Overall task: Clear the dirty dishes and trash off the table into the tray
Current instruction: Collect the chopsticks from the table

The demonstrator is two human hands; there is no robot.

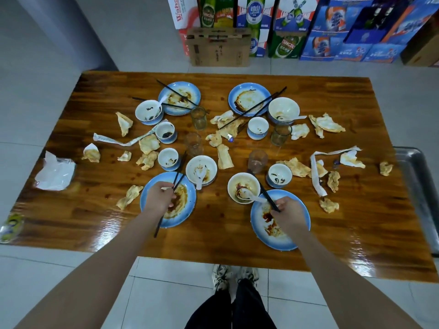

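Four blue plates (179, 98), perhaps eight bowls (201, 169), four glasses (198, 118).

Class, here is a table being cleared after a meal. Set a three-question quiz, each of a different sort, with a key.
1. True or false: each hand grips a pair of black chopsticks.
2. How many blue-rimmed plates lie on the wooden table?
3. Multiple choice: the white spoon in the nearest bowl lies (A) on the floor, (B) with its handle toward the right hand, (C) inside a glass.

Key
1. True: left hand holds chopsticks; right hand holds chopsticks.
2. Four, e.g. near-left plate.
3. B: spoon in bowl.
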